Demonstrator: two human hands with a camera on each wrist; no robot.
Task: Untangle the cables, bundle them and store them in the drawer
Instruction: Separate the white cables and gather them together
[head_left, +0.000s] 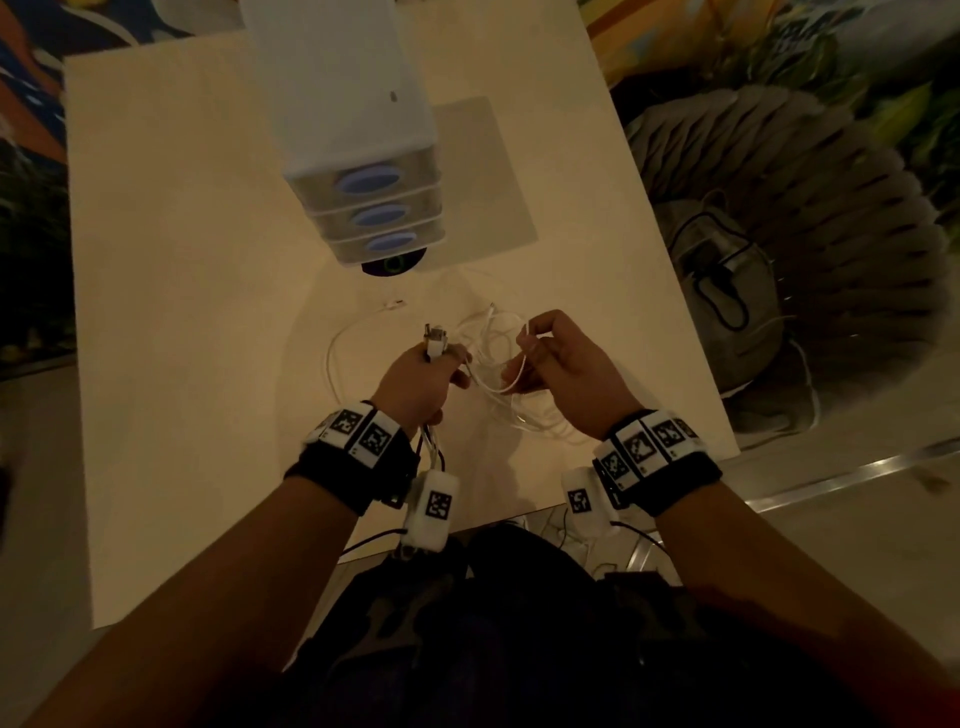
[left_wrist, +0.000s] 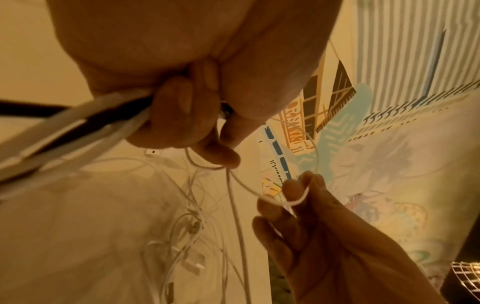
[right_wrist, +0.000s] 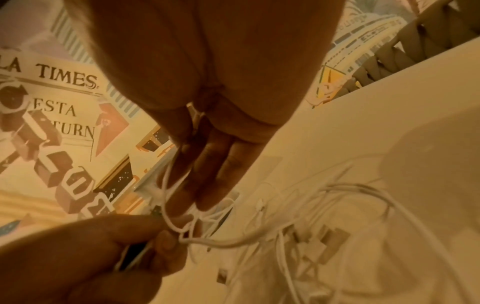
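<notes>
A tangle of thin white cables (head_left: 498, 364) lies on the cream table (head_left: 208, 312), in front of me. My left hand (head_left: 426, 379) grips a gathered bunch of cable ends, whose plugs (head_left: 434, 338) stick up above the fist; black and white strands (left_wrist: 78, 123) run out below it. My right hand (head_left: 561, 364) pinches a loop of white cable (left_wrist: 293, 202) between thumb and fingers, lifted just right of the left hand. The loop (right_wrist: 176, 222) links both hands. A small drawer unit (head_left: 379, 218) with three drawers, all closed, stands behind the tangle.
A single white cable with a plug (head_left: 392, 304) lies left of the tangle, near the drawer unit. A dark round object (head_left: 392, 265) sits at the unit's foot. A grey ribbed seat with a bag (head_left: 779, 234) stands off the table's right edge.
</notes>
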